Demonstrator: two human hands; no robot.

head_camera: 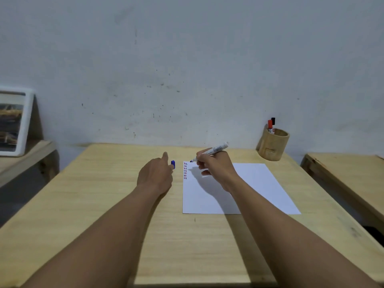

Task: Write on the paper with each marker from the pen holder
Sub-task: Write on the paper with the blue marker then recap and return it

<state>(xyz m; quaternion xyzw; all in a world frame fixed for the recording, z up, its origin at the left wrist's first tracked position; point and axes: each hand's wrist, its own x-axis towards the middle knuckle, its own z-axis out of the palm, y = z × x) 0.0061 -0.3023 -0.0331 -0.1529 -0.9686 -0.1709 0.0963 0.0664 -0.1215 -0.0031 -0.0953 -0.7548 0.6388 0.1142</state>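
White paper [239, 190] is laid on the wooden table [104, 194]; at its far left corner a marker [209, 151] is pinched by right hand [214, 166] fingers. Its blue cap [173, 164] is pinched by the left hand [155, 173].

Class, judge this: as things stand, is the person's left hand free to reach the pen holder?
Probably not easily. The left hand holds the blue cap, and the right hand, writing with the marker, lies between it and the pen holder at the far right corner.

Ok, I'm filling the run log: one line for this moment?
right hand: white blue-tipped marker at white paper sheet | left hand: blue cap | bamboo pen holder: red, black markers
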